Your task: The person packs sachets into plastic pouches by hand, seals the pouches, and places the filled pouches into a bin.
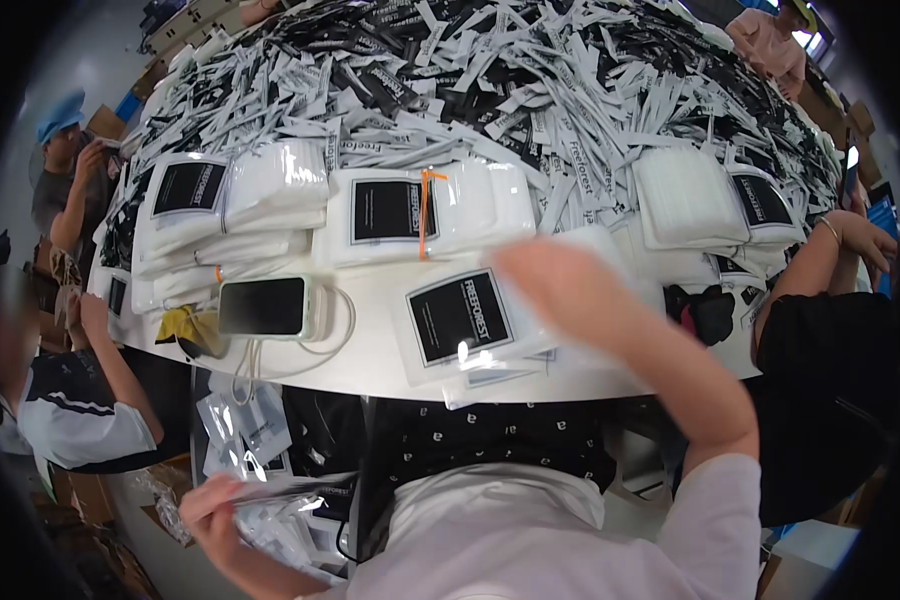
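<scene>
Down at the lower left, below the table edge, my left hand [210,510] is closed on a clear plastic bag with a dark label [315,490]. My right hand [560,290] is over the table, its fingers smeared by motion, so whether it grips anything does not show. Beside it lies a clear bag with a black "FREEFOREST" label [460,318], overlapping another bag [505,372] at the table edge. Behind it is a white bundle of bags [390,210] with an orange band, and to its left a banded stack of bags [185,195].
Black and white "Freeforest" strips [570,120] form a large heap across the table [370,345]. A phone [263,306] with a cable and a yellow-grey cloth item [190,330] lie at left. More bags [690,200] stand at right. Loose bags [245,425] lie below. Other people sit around.
</scene>
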`<act>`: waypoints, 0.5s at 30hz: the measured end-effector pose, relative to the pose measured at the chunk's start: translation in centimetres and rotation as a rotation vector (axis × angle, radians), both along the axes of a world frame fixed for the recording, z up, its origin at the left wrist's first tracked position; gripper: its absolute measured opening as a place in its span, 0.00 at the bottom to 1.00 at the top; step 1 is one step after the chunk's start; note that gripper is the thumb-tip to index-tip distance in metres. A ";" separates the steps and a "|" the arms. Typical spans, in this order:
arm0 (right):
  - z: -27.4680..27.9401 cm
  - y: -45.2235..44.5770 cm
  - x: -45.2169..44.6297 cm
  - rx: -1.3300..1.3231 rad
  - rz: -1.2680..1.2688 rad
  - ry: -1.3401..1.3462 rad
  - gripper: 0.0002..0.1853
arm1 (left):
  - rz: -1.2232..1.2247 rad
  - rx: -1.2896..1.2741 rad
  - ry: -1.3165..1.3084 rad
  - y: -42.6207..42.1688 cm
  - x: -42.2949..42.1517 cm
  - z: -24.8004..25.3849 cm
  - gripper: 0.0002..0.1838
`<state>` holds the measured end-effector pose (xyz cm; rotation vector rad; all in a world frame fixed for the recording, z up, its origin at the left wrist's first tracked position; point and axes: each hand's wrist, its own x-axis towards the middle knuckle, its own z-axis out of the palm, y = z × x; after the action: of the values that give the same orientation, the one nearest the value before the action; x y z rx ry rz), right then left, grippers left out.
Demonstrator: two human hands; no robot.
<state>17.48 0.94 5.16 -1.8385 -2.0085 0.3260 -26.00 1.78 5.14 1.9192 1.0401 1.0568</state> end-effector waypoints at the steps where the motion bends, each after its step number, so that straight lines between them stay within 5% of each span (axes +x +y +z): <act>1: -2.1 2.9 3.4 0.116 -0.083 -0.014 0.15 | 0.167 0.042 0.068 -0.3 -2.8 0.1 0.12; 5: -3.8 10.4 11.6 0.098 -0.273 -0.306 0.18 | 0.609 -0.459 0.554 -1.4 -10.1 -3.4 0.11; 7: -7.4 12.6 14.0 0.174 -0.205 -0.590 0.18 | 0.605 -0.358 0.994 -2.8 -9.8 -6.0 0.29; 9: -7.7 14.2 14.2 0.056 -0.162 -0.604 0.19 | 0.482 -0.455 0.812 -3.5 -9.3 -7.8 0.39; 11: -8.4 14.6 14.8 0.075 -0.065 -0.668 0.18 | 0.450 -0.413 0.686 -3.3 -5.0 -6.6 0.31; 15: -5.4 14.1 14.8 0.017 -0.291 -0.241 0.17 | 0.356 -0.359 0.560 -1.0 -0.7 -4.7 0.20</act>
<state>32.27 15.05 -0.19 -2.2111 -1.8426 0.0020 -26.65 0.78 0.42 1.7990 1.7999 0.4501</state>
